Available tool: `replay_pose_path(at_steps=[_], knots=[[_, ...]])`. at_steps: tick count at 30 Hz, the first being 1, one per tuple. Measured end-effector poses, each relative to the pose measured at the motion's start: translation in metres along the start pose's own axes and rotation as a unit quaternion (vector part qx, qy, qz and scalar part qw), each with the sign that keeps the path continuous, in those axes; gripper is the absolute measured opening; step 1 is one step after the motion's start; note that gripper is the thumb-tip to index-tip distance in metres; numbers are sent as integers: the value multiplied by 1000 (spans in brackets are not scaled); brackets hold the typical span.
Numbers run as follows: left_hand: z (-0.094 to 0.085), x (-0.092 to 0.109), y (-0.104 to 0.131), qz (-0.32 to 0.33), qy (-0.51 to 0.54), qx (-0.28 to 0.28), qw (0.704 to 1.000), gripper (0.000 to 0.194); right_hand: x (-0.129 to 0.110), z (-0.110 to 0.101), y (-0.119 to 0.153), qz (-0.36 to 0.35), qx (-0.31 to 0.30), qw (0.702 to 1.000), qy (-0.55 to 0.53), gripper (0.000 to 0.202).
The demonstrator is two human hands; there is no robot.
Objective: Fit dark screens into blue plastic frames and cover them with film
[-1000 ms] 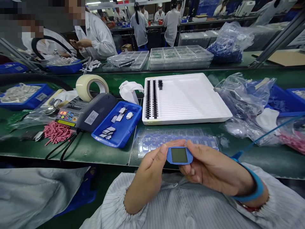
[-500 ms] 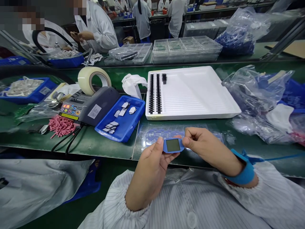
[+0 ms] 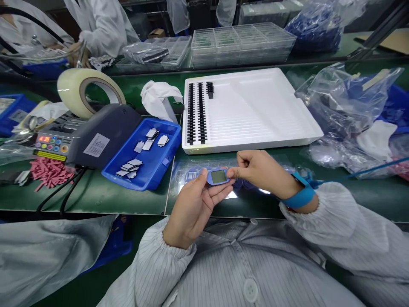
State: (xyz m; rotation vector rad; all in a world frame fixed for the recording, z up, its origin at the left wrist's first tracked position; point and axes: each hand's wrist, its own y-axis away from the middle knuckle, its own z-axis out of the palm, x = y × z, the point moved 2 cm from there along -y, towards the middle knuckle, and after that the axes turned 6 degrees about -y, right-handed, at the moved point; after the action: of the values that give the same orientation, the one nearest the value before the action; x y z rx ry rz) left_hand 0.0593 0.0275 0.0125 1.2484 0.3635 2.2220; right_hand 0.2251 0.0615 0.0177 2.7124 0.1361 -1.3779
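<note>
A small blue device with a grey display lies face up across the fingers of my left hand, whose thumb presses on its left end. My right hand is closed, its thumb and forefinger pinching the device's right end. A blue wrist strap with a cord circles my right wrist. Beneath both hands a clear plastic sheet with blue shapes lies on the green bench, partly hidden. Just beyond them sits a white tray with rows of small black parts along its left side.
To the left stand a blue bin with white pieces, a tape dispenser, a tape roll and pink strips. Plastic bags crowd the right. Clear divided trays stand behind; a co-worker's sleeve is near left.
My view has shifted, so the bench items appear further left and higher. Both hands, still holding the blue device, appear up and to the left, with the device slightly tilted.
</note>
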Motion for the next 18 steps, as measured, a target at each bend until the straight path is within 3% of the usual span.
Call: replay_pose_path(at_steps=[6,11,18], knots=[[3,2,-22,62,9,32,998,23,34,-26,15,-54,-12,995,78,33],[18,-15,-45,85,33,23,996,28,66,-10,34,-101,-55,984,134,46],[25,-48,-68,113,54,57,991,30,65,-3,39,-125,-50,978,161,40]])
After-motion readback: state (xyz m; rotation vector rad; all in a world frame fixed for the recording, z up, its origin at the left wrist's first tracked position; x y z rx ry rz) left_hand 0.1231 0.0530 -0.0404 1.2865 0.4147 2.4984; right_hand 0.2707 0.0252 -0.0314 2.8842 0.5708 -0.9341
